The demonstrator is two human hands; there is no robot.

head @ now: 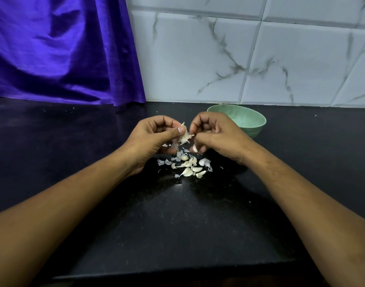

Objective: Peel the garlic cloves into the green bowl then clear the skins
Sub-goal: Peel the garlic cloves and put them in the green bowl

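My left hand (154,135) pinches a piece of garlic (183,136) with loose papery skin, thumb on top. My right hand (214,135) is right beside it, fingertips at the skin's edge, and a pale clove (195,148) shows under its curled fingers. Both hands hover above a small pile of garlic cloves and skins (187,165) on the black counter. The green bowl (246,119) stands just behind my right hand, which hides part of its rim; what lies inside it I cannot tell.
A purple cloth (59,48) hangs at the back left down to the black counter (177,224). White marbled wall tiles (260,54) rise behind the bowl. The counter's front edge runs near the bottom of the view.
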